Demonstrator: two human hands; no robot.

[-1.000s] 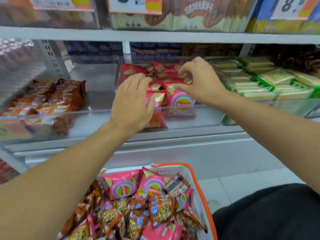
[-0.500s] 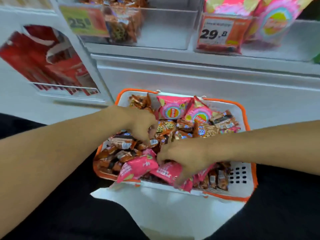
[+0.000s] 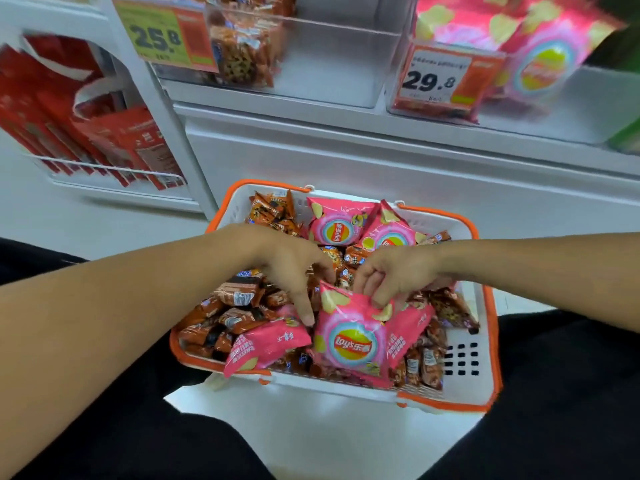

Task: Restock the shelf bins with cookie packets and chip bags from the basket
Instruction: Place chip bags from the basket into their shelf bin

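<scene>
At the centre of the frame both hands reach down into the basket, a white perforated plastic tub with an orange rim, sitting on the floor in front of the shelf. The right hand pinches the top edge of a pink chip bag between curled fingers and thumb, probably because that crimped seam is the firmest place to lift a puffy, slippery foil bag without crushing it. The left hand holds nothing that I can make out; its fingers point down, one fingertip touching the pile just left of that bag, likely steadying or sorting for the next pick. A second pink bag lies tilted at lower left of the heap, two more sit at the basket's far edge, and around them lie many cookie packets, small glossy brown-orange wrappers with crinkled ends. At upper centre a clear hard plastic bin holds a few cookie packs behind a green and orange price tag; at upper right a matching bin holds pink chip bags behind another tag, so that seems the held bag's destination. Red paper bags hang in a wire rack at far left
</scene>
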